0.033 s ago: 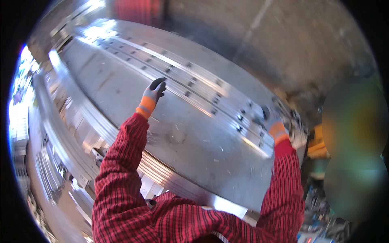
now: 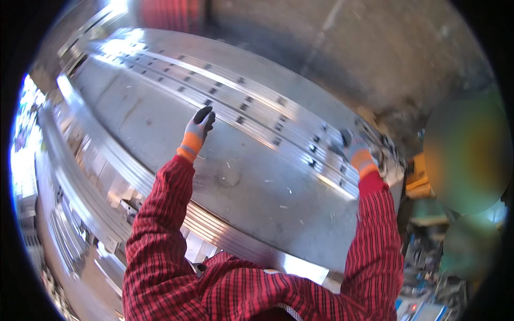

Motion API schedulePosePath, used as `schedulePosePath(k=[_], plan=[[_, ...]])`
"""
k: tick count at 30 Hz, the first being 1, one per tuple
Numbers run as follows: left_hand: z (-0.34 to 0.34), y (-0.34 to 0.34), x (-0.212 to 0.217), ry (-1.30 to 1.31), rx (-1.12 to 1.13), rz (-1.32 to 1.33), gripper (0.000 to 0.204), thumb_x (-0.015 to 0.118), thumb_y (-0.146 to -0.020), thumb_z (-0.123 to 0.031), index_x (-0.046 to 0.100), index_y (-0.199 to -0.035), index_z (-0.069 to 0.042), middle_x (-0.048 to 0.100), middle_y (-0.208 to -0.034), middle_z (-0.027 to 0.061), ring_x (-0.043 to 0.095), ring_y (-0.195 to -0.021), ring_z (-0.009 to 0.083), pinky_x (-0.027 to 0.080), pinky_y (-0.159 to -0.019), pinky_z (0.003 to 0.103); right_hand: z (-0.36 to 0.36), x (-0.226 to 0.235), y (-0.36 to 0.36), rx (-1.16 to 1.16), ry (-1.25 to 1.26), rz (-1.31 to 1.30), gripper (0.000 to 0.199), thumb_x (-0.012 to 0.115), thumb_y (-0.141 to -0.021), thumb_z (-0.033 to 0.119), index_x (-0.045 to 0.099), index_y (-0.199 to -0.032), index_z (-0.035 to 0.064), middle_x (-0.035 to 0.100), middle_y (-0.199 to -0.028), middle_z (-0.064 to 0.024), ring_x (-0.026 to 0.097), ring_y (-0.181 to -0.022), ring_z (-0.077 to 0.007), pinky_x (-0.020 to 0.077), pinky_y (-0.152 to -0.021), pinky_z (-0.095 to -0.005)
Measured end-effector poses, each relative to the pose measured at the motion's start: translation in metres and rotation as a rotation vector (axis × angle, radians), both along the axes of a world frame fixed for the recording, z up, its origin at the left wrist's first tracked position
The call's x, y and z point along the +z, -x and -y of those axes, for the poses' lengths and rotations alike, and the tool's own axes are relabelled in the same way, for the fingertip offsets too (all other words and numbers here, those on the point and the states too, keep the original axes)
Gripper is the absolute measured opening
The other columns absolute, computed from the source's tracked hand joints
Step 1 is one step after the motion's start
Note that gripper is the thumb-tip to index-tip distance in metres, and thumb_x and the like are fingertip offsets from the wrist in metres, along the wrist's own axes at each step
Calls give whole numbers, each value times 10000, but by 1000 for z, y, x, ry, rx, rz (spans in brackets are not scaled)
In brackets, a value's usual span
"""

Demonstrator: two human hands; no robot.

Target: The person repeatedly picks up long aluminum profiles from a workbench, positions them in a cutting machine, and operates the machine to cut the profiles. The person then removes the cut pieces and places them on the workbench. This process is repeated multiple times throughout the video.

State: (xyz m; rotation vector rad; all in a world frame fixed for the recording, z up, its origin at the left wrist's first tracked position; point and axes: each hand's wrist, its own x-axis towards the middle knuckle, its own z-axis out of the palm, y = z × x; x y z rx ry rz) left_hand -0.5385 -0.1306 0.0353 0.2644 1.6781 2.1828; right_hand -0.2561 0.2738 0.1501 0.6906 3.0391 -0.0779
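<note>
My left hand (image 2: 198, 128), in a grey-and-black glove with an orange cuff, hovers by the near edge of a row of long silvery metal profiles (image 2: 257, 119). Its fingers are loosely bent, a little apart, with nothing visible between them. The profiles lie side by side along a grey metal tabletop (image 2: 246, 187) and carry rows of small dark openings or blocks. Over their right end is my right hand (image 2: 353, 147), gloved alike. Motion smears its fingers, so whether they grip anything is unclear.
Long metal bars (image 2: 120, 158) run along the table's near left side, with more stacked profiles (image 2: 80, 187) beyond. A crumpled greyish cloth-like heap (image 2: 391, 163) sits at the right end. Past it are an orange object (image 2: 418, 174) and clutter. Something red (image 2: 168, 15) stands at the far side.
The whole view has shifted slightly, the table sliding a little leftward. My right hand has moved slightly left and up over the profile ends. My left hand stays near the same edge.
</note>
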Motion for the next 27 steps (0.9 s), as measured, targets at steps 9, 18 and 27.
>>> schedulePosePath(k=[9,18,27], plan=[[-38,-100,-23,140,-97,-329,332,635,-954,-20,610,-1281,28,672,-1218,88,624,-1100,139,484,-976,277,-30,-17,9,-208,-121,75,774,650,-889,497,416,-1481,56,551,-1412,-190,496,-1330,-354,375,-1125,-413],[-18,-122,-35,256,-107,-562,349,603,-898,71,644,-1237,0,663,-1206,134,636,-1124,224,498,-984,319,-84,-34,-87,-350,98,102,878,627,-891,575,385,-1492,-18,441,-1495,-251,412,-1395,-385,338,-1157,-392],[-33,-128,-49,353,-73,-832,429,571,-826,110,643,-1231,-14,640,-1203,165,625,-1115,317,496,-986,362,-80,-66,-76,-313,-77,251,742,631,-913,478,347,-1538,196,341,-1595,-86,290,-1470,-353,285,-1184,-513]])
